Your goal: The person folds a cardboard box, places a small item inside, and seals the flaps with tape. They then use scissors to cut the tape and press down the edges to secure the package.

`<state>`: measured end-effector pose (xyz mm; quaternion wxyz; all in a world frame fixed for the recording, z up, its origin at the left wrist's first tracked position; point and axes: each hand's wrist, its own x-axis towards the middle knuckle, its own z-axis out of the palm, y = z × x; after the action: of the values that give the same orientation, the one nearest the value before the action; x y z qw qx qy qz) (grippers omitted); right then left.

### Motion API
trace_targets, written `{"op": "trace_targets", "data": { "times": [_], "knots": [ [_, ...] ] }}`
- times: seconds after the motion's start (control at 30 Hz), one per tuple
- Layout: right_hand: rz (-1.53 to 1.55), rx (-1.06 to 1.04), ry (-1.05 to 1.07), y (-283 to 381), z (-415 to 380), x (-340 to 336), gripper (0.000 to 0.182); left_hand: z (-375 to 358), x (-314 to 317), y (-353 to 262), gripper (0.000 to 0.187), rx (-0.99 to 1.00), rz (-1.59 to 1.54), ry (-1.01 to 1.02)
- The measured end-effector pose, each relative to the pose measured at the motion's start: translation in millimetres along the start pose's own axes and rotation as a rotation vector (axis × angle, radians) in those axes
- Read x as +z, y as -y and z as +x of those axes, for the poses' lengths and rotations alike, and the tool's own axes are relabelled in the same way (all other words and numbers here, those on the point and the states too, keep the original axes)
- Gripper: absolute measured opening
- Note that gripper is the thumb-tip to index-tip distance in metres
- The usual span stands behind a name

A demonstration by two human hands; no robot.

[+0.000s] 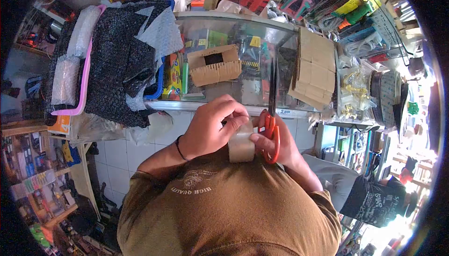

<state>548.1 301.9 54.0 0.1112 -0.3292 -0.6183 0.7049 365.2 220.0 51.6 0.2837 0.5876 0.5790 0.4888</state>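
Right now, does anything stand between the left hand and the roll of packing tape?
Nothing visible does: the left hand has its fingertips at the upper edge of the roll of packing tape. The orange-handled scissors, in the right hand, are on the roll's other side.

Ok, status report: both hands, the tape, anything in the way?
Left hand: pinched at upper edge of tape roll. Right hand: holding scissors, thumb on roll. Scissors possibly in the way.

The scissors (pixel 272 106) have orange handles (pixel 278 140) and dark blades (pixel 273 84).
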Motion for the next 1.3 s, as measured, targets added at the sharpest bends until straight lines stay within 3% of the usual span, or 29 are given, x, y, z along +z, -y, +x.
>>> {"op": "trace_targets", "data": {
  "times": [0.03, 0.17, 0.2, 0.3, 0.33, 0.37, 0.47, 0.6, 0.83, 1.3],
  "knots": [
    [0.179, 0.156, -0.014, 2.2, -1.7, -1.3, 0.035, 0.8, -0.7, 0.1, 0.008, 0.006, -0.011, 0.004],
    [-0.076, -0.15, 0.022, -34.1, -2.6, -39.7, 0.032, 0.4, -1.0, 5.4, 0.008, 0.007, -0.055, 0.01],
    [0.055, -0.08, 0.045, -27.8, -7.4, -44.5, 0.031, 1.1, -1.9, 5.0, 0.009, -0.008, -0.087, 0.023],
    [-0.001, -0.022, 0.14, -33.5, -15.0, -76.6, 0.035, 4.2, -5.0, 2.5, 0.009, -0.028, -0.12, 0.062],
    [-0.234, -0.022, 0.136, -24.6, -20.4, -87.1, 0.04, 5.5, -6.3, 1.3, 0.01, -0.033, -0.12, 0.086],
    [-0.232, -0.023, 0.132, -12.8, -25.6, -97.3, 0.04, 7.0, -7.8, 0.2, 0.01, -0.031, -0.12, 0.09],
    [-0.763, 0.001, 0.362, 15.7, -33.5, -118.1, 0.056, 11.7, -11.7, -1.6, 0.01, -0.027, -0.103, 0.145],
    [-0.882, 0.017, 0.447, 43.4, -37.4, -113.3, 0.074, 14.5, -13.2, -3.6, 0.011, -0.028, -0.073, 0.197],
    [-0.927, 0.097, 0.452, 56.9, -22.4, -96.0, 0.074, 18.0, -12.0, -3.8, 0.01, 0.02, -0.044, 0.207],
    [-1.011, 0.198, 0.544, 73.1, 4.3, -78.1, 0.057, 25.2, -12.5, 0.7, 0.01, 0.06, -0.048, 0.269]
  ]
}}
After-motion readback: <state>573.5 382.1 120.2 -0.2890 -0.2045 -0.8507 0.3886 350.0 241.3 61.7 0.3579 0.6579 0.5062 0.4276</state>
